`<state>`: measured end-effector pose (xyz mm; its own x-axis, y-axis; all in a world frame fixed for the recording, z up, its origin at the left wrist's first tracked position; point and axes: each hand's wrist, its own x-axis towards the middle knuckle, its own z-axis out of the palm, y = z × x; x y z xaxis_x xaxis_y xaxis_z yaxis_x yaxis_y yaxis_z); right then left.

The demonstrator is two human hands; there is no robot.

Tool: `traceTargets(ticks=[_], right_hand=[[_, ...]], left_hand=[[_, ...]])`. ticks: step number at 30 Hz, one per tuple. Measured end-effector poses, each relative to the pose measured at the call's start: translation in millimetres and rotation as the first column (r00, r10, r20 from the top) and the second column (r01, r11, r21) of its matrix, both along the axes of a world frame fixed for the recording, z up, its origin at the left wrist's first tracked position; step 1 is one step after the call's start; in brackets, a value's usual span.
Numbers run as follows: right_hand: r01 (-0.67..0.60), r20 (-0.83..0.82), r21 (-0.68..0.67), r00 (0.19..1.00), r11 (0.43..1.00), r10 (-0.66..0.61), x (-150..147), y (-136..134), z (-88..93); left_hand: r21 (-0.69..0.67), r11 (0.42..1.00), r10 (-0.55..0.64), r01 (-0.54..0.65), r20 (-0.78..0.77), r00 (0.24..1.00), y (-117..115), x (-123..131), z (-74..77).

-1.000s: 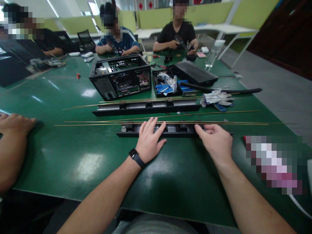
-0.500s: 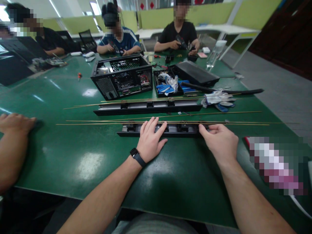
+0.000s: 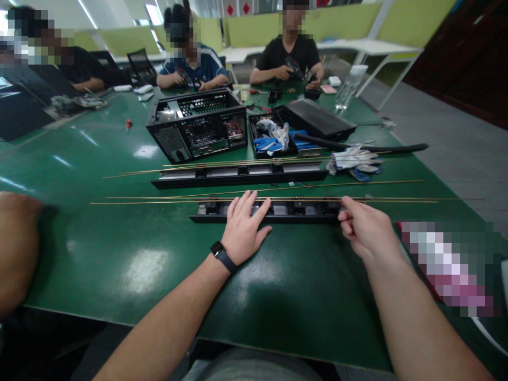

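My left hand (image 3: 246, 225) lies across a long black channel rail (image 3: 212, 218), fingers spread, with a dark watch (image 3: 223, 256) at the wrist. Inside the rail sit several small black blocks (image 3: 297, 207). Thin brass-coloured rods (image 3: 159, 202) run lengthwise over it and pass under my left fingertips. My right hand (image 3: 369, 227) is at the rail's right end, its fingers curled in a pinch; whatever lies between thumb and fingers is hidden. Beyond this rail lies a second black rail (image 3: 238, 181) of the same kind, with more rods (image 3: 146, 170) along it.
Behind the rails stand an opened computer case (image 3: 198, 124), a box of gloves (image 3: 273, 137), a black panel (image 3: 319, 119), and a white-and-blue glove (image 3: 355, 161). Another person's arm (image 3: 18, 248) rests at the left edge. Several people sit across the green table (image 3: 99, 227).
My right hand has shifted slightly right along the rail's end, its fingers now more curled. My left hand stays in place. The neighbour's hand at the left has drawn back leftward.
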<state>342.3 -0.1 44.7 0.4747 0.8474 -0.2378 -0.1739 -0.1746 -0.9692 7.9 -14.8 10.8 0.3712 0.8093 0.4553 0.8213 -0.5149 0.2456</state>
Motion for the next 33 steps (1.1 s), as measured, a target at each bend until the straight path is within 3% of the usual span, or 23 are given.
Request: traceTargets(ticks=[6,13,22,33], right_hand=[[0.065,-0.170,-0.059,0.983,0.996,-0.074,-8,1,15.7],[0.096,-0.234,-0.067,0.966,0.993,-0.109,-6,2,13.4],[0.103,-0.227,-0.063,0.967,0.993,-0.115,5,5,6.6],[0.065,-0.187,-0.061,0.979,0.996,-0.075,-6,2,10.9]], left_hand=[[0.010,1.000,0.004,-0.004,0.006,1.000,1,0,-1.9],[0.005,1.000,-0.009,0.009,0.006,1.000,0,-2,-0.4],[-0.005,1.000,-0.004,0.004,0.006,1.000,0,-1,-0.8],[0.000,1.000,-0.001,0.001,-0.006,1.000,0,-1,0.5]])
